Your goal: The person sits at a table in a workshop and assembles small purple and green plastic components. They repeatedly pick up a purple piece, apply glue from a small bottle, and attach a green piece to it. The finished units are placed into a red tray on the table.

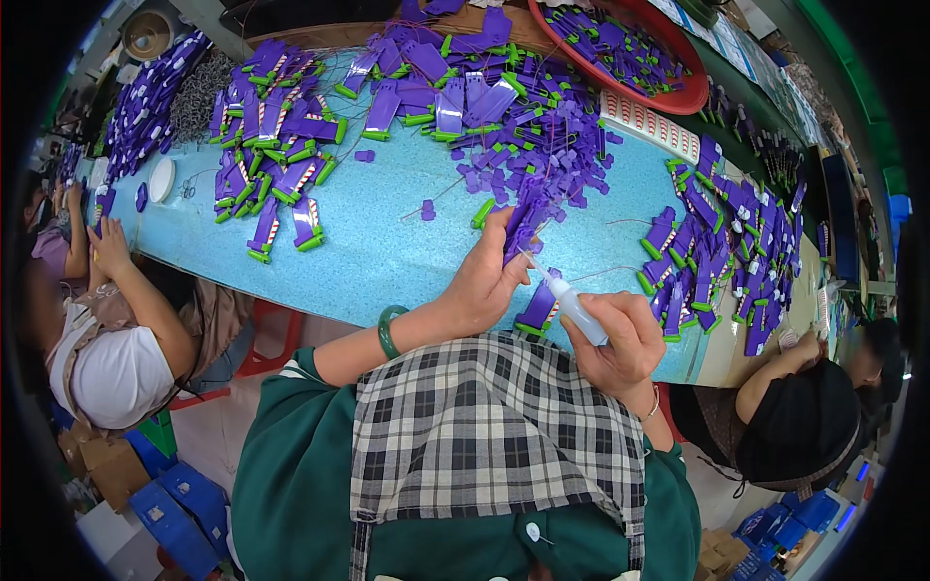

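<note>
My left hand, a green bangle on its wrist, is closed round a purple plastic part held upright above the table. In my right hand is a small translucent squeeze bottle, its thin nozzle pointing up and left, close to the lower end of that part. I cannot tell whether the tip touches it. Just under the bottle lies a purple piece with a green end and a striped strip. Beyond my left hand, many small purple pieces are scattered before a large heap of purple-and-green parts.
More purple-and-green parts form piles at left and right. A red basin of parts stands at the back, beside a sheet of striped stickers. Co-workers sit left and right. Thin wires cross the blue tabletop.
</note>
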Motion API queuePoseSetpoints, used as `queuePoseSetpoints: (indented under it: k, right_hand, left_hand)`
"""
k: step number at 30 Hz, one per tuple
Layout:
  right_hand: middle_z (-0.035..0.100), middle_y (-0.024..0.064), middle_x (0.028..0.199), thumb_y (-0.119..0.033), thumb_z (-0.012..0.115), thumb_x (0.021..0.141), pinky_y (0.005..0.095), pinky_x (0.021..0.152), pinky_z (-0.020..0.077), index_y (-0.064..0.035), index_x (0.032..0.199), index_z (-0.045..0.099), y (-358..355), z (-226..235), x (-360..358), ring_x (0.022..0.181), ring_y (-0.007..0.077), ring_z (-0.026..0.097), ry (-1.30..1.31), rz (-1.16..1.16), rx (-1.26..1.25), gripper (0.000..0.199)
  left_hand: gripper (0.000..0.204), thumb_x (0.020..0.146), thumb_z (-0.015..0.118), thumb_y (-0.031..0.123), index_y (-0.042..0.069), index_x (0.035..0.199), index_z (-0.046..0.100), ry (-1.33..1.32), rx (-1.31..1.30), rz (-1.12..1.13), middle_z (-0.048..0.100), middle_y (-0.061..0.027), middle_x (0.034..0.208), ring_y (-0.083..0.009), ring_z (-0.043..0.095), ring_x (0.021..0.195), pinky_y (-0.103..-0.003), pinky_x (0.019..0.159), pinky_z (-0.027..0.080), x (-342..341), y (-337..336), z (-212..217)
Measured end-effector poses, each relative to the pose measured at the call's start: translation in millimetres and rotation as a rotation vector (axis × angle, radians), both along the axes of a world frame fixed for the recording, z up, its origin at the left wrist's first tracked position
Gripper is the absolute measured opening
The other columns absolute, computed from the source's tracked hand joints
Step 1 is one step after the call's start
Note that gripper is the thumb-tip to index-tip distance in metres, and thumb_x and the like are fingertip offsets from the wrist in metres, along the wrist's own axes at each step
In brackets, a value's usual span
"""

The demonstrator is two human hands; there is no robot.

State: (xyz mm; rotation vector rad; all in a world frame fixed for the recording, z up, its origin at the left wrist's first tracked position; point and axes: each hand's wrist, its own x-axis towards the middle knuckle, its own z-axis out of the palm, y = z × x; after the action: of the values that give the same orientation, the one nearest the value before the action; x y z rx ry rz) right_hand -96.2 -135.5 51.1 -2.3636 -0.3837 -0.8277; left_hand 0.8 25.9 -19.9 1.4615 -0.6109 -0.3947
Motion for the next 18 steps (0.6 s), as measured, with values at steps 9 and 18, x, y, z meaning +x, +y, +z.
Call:
queuePoseSetpoints:
  k: [9,18]
  right_hand:
    - [0.061,0.013,0.081,0.005,0.078,0.063,0.0309,0.058,0.048,-0.0019,0.101,0.063,-4.7,-1.5,-2.9,0.067,0.0235,0.06,0.031,-0.043,0.061,0.041]
    - [0.062,0.0103,0.083,0.0,0.082,0.064,0.0287,0.052,0.0474,-0.0028,0.1,0.063,-12.1,-10.0,-4.5,0.067,0.0218,0.062,-0.042,-0.06,0.094,0.04]
  left_hand:
    - [0.037,0.092,0.051,0.005,-0.002,0.126,0.039,0.017,-0.015,0.311,0.046,-0.0114,0.113,-0.0192,0.058,0.097,-0.031,0.069,0.058,99.8,56.4,14.3]
    - [0.042,0.083,0.067,0.019,0.001,0.118,0.054,-0.666,0.917,0.871,0.063,-0.0228,0.105,-0.0371,0.062,0.098,-0.043,0.086,0.048,299.8,230.7,48.6]
